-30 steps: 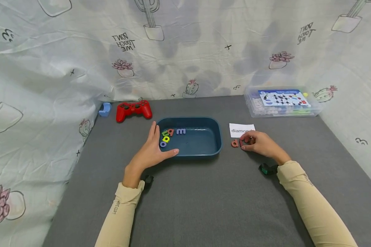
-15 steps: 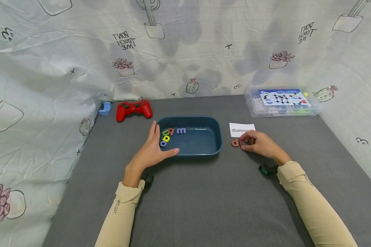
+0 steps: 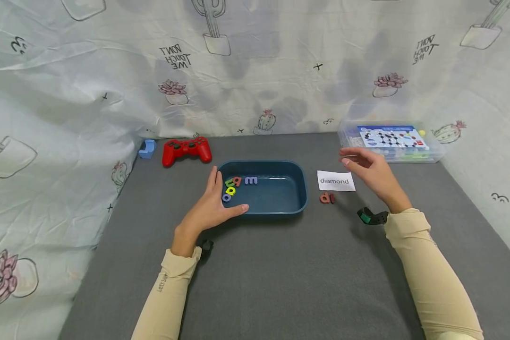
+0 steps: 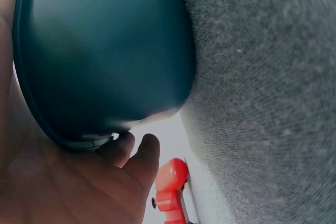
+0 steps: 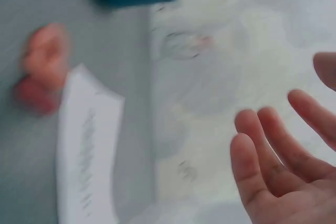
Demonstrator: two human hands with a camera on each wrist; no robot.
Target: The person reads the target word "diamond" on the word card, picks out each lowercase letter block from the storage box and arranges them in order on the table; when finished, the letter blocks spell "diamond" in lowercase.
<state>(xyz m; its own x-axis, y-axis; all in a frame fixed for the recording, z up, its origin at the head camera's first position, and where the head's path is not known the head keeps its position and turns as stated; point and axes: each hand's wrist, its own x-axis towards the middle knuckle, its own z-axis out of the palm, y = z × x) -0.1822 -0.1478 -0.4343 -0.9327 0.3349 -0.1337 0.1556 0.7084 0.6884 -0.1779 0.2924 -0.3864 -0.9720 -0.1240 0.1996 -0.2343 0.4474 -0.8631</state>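
Observation:
My left hand (image 3: 208, 208) rests against the near left corner of a dark blue tray (image 3: 276, 193), fingers straight along its side and thumb over the front rim. In the tray lie several plastic letters, among them a purple m (image 3: 251, 180), a yellow letter (image 3: 231, 191) and a purple o (image 3: 226, 198). My right hand (image 3: 376, 177) hovers with nothing in it, fingers loosely bent, right of a white card (image 3: 335, 181) reading "diamond". Below the card, an orange d (image 3: 325, 198) and a dark red i (image 3: 332, 198) lie side by side. The right wrist view is blurred.
A red game controller (image 3: 187, 150) and a small blue piece (image 3: 147, 149) stand at the back left. At the back right is a clear plastic box (image 3: 391, 153) with a printed label. A patterned cloth (image 3: 255, 71) hangs behind the grey table (image 3: 272, 278).
My right hand has let go of the dark red i beside the d and risen back and to the right, uncovering the card's word. The left hand stays at the tray.

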